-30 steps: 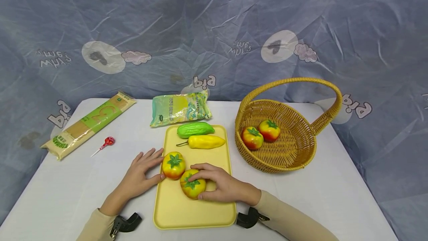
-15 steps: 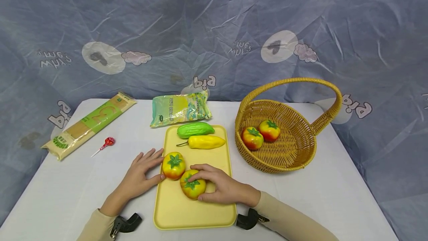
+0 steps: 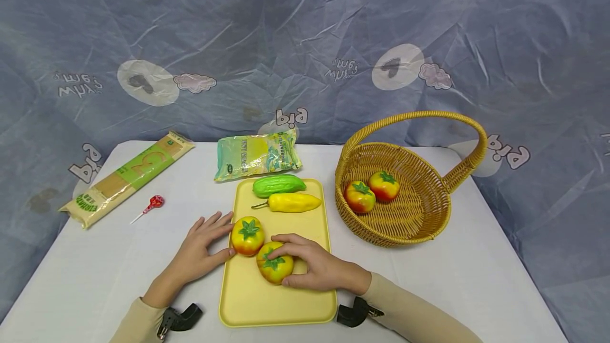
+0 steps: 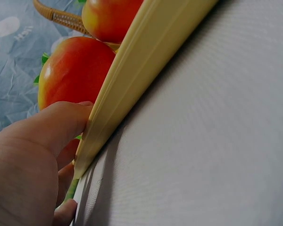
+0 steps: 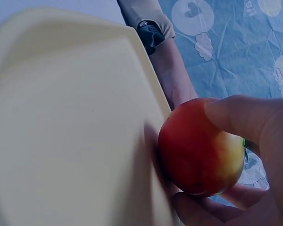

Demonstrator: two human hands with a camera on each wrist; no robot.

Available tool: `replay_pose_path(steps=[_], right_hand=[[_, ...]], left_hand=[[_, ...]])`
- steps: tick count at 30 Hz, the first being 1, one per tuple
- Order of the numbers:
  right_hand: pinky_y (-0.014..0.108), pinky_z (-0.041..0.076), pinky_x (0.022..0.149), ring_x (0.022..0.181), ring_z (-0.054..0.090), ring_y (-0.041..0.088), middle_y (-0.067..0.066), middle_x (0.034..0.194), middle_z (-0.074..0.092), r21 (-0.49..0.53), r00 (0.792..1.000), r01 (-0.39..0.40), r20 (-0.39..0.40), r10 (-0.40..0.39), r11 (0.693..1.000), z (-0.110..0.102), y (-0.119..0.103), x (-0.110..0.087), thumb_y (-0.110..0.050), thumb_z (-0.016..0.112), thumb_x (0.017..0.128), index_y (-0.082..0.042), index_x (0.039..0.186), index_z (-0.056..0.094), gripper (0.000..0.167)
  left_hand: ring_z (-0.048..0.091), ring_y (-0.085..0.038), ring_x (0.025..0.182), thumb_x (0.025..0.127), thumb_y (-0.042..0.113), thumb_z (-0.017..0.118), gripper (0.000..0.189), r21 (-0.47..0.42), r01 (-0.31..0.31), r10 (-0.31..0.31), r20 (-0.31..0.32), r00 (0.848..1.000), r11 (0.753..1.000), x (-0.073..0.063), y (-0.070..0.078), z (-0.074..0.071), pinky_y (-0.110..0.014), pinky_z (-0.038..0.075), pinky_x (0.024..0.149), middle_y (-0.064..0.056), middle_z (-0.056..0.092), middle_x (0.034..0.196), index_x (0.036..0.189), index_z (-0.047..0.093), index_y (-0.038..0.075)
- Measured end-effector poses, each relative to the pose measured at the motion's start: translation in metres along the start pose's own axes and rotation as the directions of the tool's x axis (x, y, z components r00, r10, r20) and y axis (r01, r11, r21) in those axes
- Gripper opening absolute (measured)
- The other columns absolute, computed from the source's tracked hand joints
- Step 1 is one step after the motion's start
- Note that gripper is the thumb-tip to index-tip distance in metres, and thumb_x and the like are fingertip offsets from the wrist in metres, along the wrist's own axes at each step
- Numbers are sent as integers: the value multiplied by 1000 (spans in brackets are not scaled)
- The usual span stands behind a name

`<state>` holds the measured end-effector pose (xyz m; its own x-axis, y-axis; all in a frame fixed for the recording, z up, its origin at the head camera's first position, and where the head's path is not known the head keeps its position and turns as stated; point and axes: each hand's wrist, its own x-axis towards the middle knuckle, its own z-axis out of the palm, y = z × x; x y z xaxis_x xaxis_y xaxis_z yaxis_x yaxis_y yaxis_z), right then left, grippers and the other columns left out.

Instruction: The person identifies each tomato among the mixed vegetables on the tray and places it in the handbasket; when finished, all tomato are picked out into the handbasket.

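Well, the right hand (image 3: 310, 264) grips a red-yellow fruit (image 3: 276, 275); the left hand (image 3: 204, 245), fingers spread, touches the yellow tray (image 3: 276, 306).

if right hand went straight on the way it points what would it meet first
Likely the left tomato on the tray, just beyond the gripped tomato in the right hand; whether those two touch is hard to tell.
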<state>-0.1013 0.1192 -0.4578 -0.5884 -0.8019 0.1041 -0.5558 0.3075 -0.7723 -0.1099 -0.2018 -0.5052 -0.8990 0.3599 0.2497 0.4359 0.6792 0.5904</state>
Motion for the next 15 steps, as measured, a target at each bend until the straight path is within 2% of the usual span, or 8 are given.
replay_pose_path(steps=[9,15], right_hand=[[44,43,118,145,48,30,17,156,46,-35,999,30,-11,-30,999,-2,-2,-1,-18,77,89,-18,132,64,45],[43,44,117,145,48,31,19,155,47,-42,997,41,-62,-44,998,-17,-9,-5,-17,78,88,-17,131,65,45]], left_hand=[[45,-46,143,81,29,82,56,6,6,-6,3,1000,1000,0,-1,0,-73,23,115,-13,57,151,131,69,7],[44,-46,144,82,30,81,56,10,14,-14,6,1000,1000,0,-1,1,-73,22,116,-12,56,152,131,68,8]])
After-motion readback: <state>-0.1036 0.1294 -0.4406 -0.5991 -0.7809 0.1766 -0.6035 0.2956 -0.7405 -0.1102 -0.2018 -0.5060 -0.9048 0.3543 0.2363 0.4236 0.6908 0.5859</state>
